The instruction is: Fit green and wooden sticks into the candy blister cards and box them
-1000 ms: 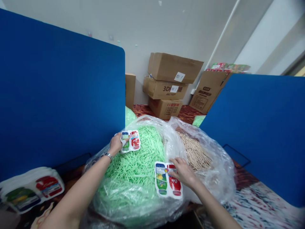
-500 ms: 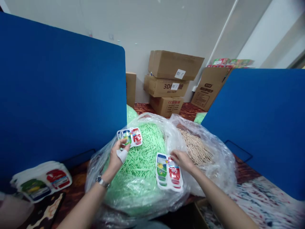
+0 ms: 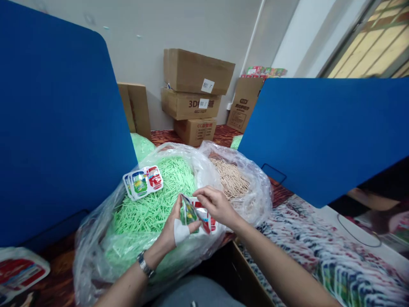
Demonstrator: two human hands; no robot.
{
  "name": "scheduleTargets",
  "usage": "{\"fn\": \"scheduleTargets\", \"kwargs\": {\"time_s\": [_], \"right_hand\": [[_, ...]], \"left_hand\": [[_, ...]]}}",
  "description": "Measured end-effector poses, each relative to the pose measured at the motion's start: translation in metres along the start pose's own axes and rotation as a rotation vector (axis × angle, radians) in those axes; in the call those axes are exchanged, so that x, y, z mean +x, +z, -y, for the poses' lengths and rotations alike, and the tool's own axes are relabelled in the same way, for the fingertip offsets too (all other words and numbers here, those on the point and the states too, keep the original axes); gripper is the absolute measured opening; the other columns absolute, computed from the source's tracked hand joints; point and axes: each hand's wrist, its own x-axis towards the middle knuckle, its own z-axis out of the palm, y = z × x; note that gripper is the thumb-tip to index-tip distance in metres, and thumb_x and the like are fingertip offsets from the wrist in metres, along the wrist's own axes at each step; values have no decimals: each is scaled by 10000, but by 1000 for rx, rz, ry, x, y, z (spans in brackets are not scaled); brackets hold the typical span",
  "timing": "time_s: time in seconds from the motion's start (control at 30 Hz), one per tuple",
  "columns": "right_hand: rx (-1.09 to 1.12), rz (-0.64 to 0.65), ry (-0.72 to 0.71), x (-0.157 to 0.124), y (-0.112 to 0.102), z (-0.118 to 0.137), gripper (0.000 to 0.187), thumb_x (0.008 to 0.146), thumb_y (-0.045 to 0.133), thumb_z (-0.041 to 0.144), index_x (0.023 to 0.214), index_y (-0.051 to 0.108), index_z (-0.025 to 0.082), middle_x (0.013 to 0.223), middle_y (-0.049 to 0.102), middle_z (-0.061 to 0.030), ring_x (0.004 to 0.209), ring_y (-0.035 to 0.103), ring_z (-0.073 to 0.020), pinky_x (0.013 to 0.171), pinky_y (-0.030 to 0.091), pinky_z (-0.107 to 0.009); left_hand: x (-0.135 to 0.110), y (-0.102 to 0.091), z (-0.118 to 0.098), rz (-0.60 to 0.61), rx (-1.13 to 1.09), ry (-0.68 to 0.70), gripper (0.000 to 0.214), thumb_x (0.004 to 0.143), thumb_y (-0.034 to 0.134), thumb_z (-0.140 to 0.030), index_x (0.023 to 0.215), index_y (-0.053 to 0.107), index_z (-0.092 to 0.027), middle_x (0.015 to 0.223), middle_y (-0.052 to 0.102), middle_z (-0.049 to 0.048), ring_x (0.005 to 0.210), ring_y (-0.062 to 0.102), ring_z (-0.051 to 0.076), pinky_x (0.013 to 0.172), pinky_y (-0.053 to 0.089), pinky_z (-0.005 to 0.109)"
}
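Note:
My left hand [image 3: 174,228], with white tape round the thumb area and a watch at the wrist, grips a printed packet [image 3: 191,213] between thumb and fingers. The packet has green and red can-like pictures and looks bent or tilted. At its upper right edge, my right hand [image 3: 215,207] pinches with the fingertips; part of the print lies behind the hands. Both hands are over the front right of a clear plastic bag of thin green sticks [image 3: 153,213]. A few similar packets [image 3: 143,182] lie overlapped on those sticks.
Right of the green sticks, another clear bag holds tan sticks [image 3: 230,179]. Blue partitions [image 3: 57,128] stand on both sides. Cardboard boxes [image 3: 191,104] are stacked behind. An open carton [image 3: 236,273] is below my hands; many packets [image 3: 306,243] lie in rows at right.
My left hand has moved from the packets on the green sticks to the packet at my right hand. That packet now looks bent or tilted. The view has turned right.

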Motion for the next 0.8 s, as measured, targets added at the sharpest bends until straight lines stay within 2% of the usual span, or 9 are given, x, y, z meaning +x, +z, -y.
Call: {"fn": "scheduleTargets", "kwargs": {"time_s": [0.17,0.27,0.33,0.4,0.47,0.57,0.63,0.67,0.8], "right_hand": [[498,8,187,0,14,1,252,887,519,408,958,628,191,762,569,4,662,527,-101,604,439,-218],[756,-12,278,2,23,-6,308,832,577,479,931,611,189,712,525,28,590,471,-77,549,409,-194],[850,-8,300,3,27,-8,320,804,609,490,918,605,192,718,518,34,574,457,-68,539,400,-189],[851,30,299,3,28,-8,312,803,613,480,921,608,191,733,525,34,557,449,-59,525,386,-185],[771,73,282,2,27,-5,290,824,594,455,932,615,186,748,542,29,561,454,-59,525,383,-187],[594,91,248,0,25,-3,243,847,571,404,878,624,169,720,552,22,583,475,-70,545,397,-195],[477,66,220,-2,24,-3,223,858,558,375,834,630,165,712,559,15,603,494,-81,553,404,-200],[433,45,211,-4,24,-5,217,864,548,365,835,634,168,725,570,8,620,507,-87,557,410,-202],[385,-71,249,-8,25,-14,193,879,531,343,923,633,186,811,612,-9,698,557,-110,604,445,-213]], "left_hand": [[9,5,-21,84,-349,-10,677,664,759,-284,1270,474,-187,1200,624,127,1107,591,286,956,472,406],[17,-1,-27,125,-322,-26,607,661,757,-302,1213,541,-168,1147,652,126,1106,587,319,970,457,465],[20,-6,-27,122,-212,45,688,634,778,-302,1262,515,-207,1198,628,109,1200,511,349,1037,379,523],[21,-12,-24,68,-103,131,854,597,809,-302,1353,413,-273,1317,546,90,1291,410,362,1078,313,550],[20,-18,-21,28,13,219,961,596,818,-306,1411,307,-317,1414,443,87,1324,365,358,1078,323,541],[18,-26,-19,32,285,414,848,638,798,-313,1376,381,-319,1412,437,93,1308,386,354,1066,349,526],[17,-30,-20,29,463,536,721,659,785,-302,1310,476,-319,1408,436,88,1304,385,364,1065,340,539],[16,-32,-20,13,516,568,721,667,779,-301,1317,469,-320,1433,401,92,1308,375,370,1060,339,547],[15,-31,-24,-118,492,549,1037,657,788,-328,1472,149,-278,1528,202,155,1355,282,394,1054,317,585]]}}
